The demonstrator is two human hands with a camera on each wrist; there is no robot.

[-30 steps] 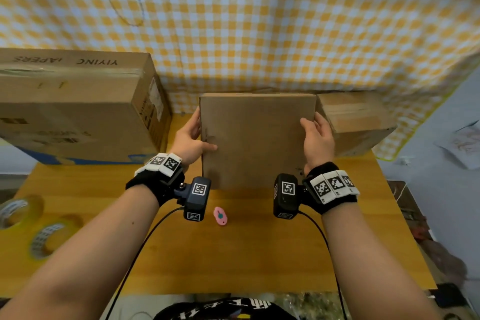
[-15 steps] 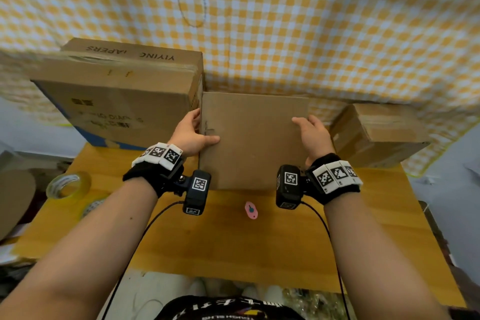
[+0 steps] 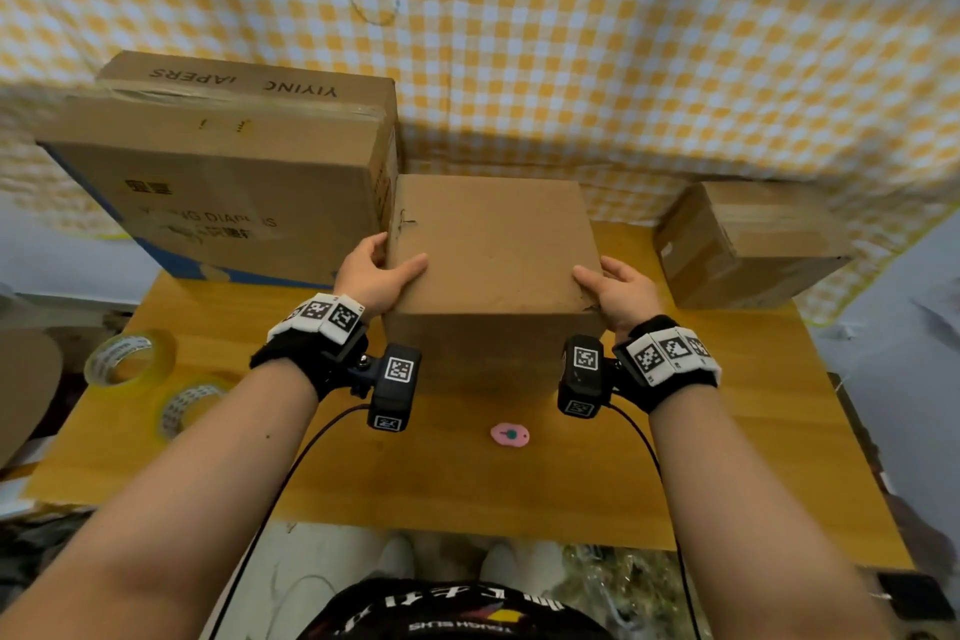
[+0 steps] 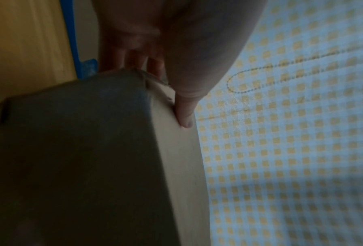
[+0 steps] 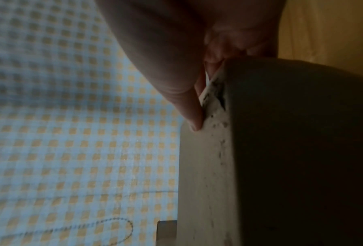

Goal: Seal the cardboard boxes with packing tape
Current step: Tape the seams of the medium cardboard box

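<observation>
middle cardboard box (image 3: 493, 270) now tipped flat-side-up on wooden table (image 3: 727, 431) | left hand (image 3: 376, 273), right hand (image 3: 621, 294) grip its near corners, thumbs on top | tape rolls (image 3: 130, 361) untouched, sealing comes next

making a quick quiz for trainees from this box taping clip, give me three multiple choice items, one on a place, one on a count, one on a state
1. Where does the pink cutter lie?
A. on the table in front of the middle box
B. on top of the large box
C. inside a tape roll

2. How many tape rolls lie on the table's left side?
A. none
B. two
C. five

3. What are the hands doing?
A. both hold the middle box
B. both rest flat on the table
C. one pulls tape off a roll

Answers:
1 A, it lies on the wooden table, nearer the person than the middle box.
2 B, two lie side by side.
3 A, the left hand and right hand grip its sides, thumbs on top.
</observation>
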